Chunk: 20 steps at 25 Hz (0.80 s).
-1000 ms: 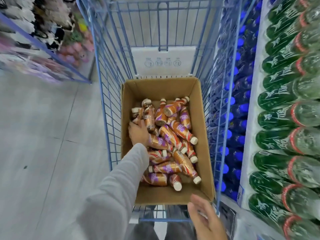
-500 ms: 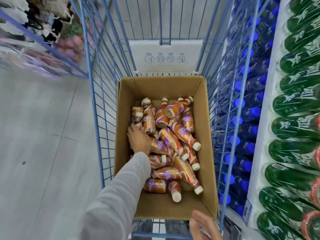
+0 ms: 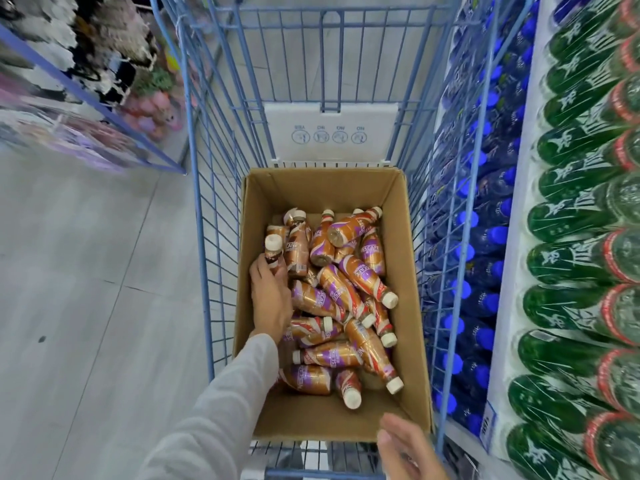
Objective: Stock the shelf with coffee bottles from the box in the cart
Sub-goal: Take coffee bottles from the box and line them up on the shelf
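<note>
Supermarket aisle, grey tiled floor (image 3: 86,271) on my left and a drinks shelf edge (image 3: 504,341) hard on my right, packed with blue-capped bottles (image 3: 485,237) and green bottles (image 3: 571,265) lying cap-outward. Between them stands the blue wire cart (image 3: 204,237), and in it the open cardboard box (image 3: 325,188), set against the cart's near end where I judge it is easiest to reach.

Nescafé coffee bottles (image 3: 360,275) lie loose in a heap inside, pointing every way, none upright. My left hand (image 3: 272,299), grey sleeve (image 3: 225,410) behind it, is down at the box's left wall with fingers curled round one coffee bottle (image 3: 273,252), its cream cap raised clear above the knuckles. Taking it by the body lets it be lifted from the pile without dragging its neighbours.

My right hand (image 3: 403,445) hangs at the near right corner of the box, fingers loose and spread, holding nothing; whether it touches the cardboard I cannot tell. It looks ready to steady the box or take the next bottle.
</note>
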Tool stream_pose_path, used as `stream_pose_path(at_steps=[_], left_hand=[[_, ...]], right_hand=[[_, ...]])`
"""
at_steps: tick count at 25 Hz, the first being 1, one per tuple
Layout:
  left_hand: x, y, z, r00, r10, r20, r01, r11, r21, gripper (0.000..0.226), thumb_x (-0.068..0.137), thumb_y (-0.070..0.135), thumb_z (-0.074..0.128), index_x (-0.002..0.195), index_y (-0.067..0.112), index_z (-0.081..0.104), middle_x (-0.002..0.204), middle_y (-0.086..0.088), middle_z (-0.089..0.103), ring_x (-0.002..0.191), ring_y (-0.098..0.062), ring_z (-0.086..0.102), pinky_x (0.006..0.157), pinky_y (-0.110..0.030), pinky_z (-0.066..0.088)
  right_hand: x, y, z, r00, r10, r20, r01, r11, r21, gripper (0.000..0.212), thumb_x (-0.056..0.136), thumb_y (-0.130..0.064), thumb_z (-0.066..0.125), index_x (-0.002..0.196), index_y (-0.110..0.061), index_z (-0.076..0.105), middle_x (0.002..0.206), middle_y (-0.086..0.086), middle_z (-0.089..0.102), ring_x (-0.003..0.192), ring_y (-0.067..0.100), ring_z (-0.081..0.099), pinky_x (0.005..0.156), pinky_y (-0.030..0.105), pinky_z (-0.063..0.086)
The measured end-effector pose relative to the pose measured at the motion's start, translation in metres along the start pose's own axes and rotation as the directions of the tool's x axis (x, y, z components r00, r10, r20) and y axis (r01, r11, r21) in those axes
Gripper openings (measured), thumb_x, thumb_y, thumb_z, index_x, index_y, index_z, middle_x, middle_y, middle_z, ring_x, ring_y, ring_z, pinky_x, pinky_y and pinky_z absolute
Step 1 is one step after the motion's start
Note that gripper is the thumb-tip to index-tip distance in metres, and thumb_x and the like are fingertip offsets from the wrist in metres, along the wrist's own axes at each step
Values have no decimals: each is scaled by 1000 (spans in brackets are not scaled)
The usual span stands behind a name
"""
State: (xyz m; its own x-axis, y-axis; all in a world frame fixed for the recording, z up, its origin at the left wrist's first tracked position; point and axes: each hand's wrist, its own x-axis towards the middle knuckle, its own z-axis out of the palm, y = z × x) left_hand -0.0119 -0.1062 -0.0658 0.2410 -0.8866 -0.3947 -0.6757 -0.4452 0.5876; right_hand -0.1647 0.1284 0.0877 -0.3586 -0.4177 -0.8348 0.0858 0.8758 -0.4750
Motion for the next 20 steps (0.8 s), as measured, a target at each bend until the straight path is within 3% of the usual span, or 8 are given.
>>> stream_pose_path(at_steps=[4,9,13,15,17,20], left_hand=[[-35,28,-55,994,95,54,-82,973,-214,54,103,51,44,151,31,33,147,6,40,130,-7,42,110,-32,36],[-80,48,-102,986,42,159,40,877,-479,67,86,78,48,145,49,35,145,10,45,133,-11,49,108,-41,47],[-94,56,-121,966,9,257,153,784,-602,37,89,61,48,125,65,41,133,20,55,121,-4,59,94,-25,55],[-93,51,-124,965,-29,262,187,777,-602,40,84,60,47,123,64,40,131,20,55,120,-8,58,97,-31,54],[-88,41,-128,965,-68,254,211,776,-595,40,82,60,46,122,63,41,133,15,55,121,-12,58,101,-40,54],[-81,26,-133,968,-118,222,231,765,-601,38,83,59,47,121,61,44,130,11,58,118,-18,62,100,-48,55]], right_hand=[[17,-59,0,991,-56,121,53,998,27,15,95,-37,65,110,-37,65,113,-26,64,107,-9,55,86,15,41],[91,-127,48,967,-190,170,215,966,-143,25,100,-44,56,120,-31,61,113,-19,63,108,-1,57,84,18,44],[181,-163,123,973,-194,125,216,956,-200,44,98,-46,55,132,-17,59,117,0,67,116,25,63,102,43,50],[208,-174,157,977,-193,86,208,955,-211,63,100,-56,46,148,-15,43,138,5,59,130,28,53,114,41,39],[231,-175,186,976,-212,46,215,917,-337,65,104,-52,38,154,-11,34,151,12,47,137,32,45,113,41,35],[250,-161,217,945,-326,-32,234,739,-632,70,103,-42,48,158,-12,17,157,19,31,143,41,28,114,47,33]])
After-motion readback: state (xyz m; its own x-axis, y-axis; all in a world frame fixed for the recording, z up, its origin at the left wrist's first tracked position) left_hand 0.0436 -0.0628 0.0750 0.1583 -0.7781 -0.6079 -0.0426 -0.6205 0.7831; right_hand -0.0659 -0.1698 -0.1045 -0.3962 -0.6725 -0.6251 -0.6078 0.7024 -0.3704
